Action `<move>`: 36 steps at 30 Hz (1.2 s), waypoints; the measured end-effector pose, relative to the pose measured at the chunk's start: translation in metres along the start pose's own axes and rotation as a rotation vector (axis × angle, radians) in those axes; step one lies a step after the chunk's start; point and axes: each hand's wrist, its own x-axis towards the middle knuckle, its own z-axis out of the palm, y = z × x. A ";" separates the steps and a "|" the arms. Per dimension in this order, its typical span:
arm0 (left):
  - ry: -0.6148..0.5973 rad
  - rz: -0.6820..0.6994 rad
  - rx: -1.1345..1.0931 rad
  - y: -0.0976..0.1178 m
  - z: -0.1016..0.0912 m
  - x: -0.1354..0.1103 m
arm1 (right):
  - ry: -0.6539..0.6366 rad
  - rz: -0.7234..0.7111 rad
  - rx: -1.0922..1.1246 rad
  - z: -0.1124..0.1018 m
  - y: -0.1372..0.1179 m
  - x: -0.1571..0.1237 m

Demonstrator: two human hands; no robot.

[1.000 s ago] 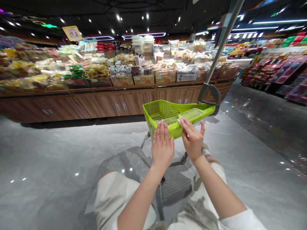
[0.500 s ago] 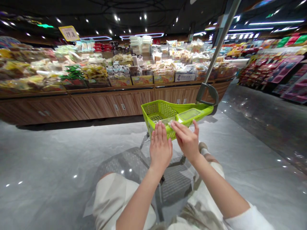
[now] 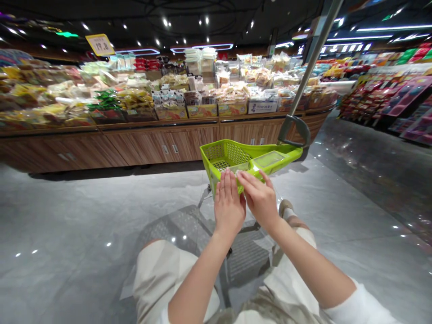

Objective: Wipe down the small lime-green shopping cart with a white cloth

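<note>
A lime-green shopping cart basket (image 3: 236, 150) with perforated walls stands in front of me, its near rim under my fingers. My left hand (image 3: 229, 204) lies with straight fingers against this near side, palm down and holding nothing I can see. Close to its right, my right hand (image 3: 261, 198) has its fingertips at the rim beside the left fingers, with its little finger raised. A small whitish bit shows at the right fingertips; what it is, I cannot make out. The right thumb is hidden. A clear panel (image 3: 270, 159) is set in the basket's sloping right part.
Behind the cart runs a long wooden counter (image 3: 151, 146) heaped with packaged food. A dark grey handle (image 3: 295, 130) and slanting metal pole (image 3: 313, 58) rise at the cart's right. My legs (image 3: 165, 274) are below, on the grey tiled floor (image 3: 84, 211).
My right hand has slid slightly left along the rim, closer to my left hand, and the whitish bit has moved with it. The view has shifted a little.
</note>
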 end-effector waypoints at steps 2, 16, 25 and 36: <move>0.004 -0.003 0.003 0.000 0.000 0.000 | -0.032 -0.040 0.003 0.000 0.001 0.002; -0.006 0.014 -0.012 0.000 0.004 0.002 | -0.070 0.112 -0.099 -0.002 0.018 0.017; 0.011 0.023 -0.022 0.000 0.002 0.002 | -0.029 0.083 -0.113 -0.002 0.010 0.013; 0.020 0.022 -0.019 0.003 0.000 0.001 | 0.103 0.138 -0.073 0.001 -0.005 -0.010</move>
